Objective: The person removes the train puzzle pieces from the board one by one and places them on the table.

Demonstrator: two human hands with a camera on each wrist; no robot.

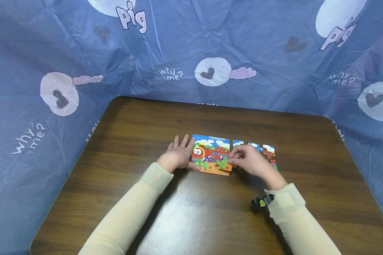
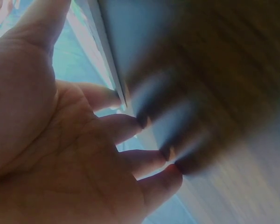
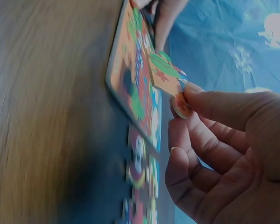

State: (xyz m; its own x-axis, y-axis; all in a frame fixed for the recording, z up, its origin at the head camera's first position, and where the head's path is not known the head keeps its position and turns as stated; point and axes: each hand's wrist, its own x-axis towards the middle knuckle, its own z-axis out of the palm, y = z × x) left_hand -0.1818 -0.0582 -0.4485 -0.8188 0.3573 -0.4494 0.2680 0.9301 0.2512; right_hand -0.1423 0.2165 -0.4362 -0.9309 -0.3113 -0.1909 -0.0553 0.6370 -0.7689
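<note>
A puzzle board (image 1: 210, 143) printed with a red train lies on the table. My left hand (image 1: 177, 156) rests at the board's left side, fingers spread and fairly straight, its thumb along the lower edge. In the left wrist view the fingertips meet the tabletop beside the board. Between thumb and fingers my right hand (image 1: 249, 160) pinches a puzzle piece (image 3: 164, 77), orange with a green plant. The piece is tilted and held over the board's lower right corner. Several loose puzzle pieces (image 1: 268, 148) lie right of the board, partly hidden by the right hand.
The brown wooden table (image 1: 191, 219) has rounded far corners. Behind it hangs a blue printed cloth (image 1: 178, 42). A small black device (image 1: 262, 202) is strapped at the right wrist, above the tabletop.
</note>
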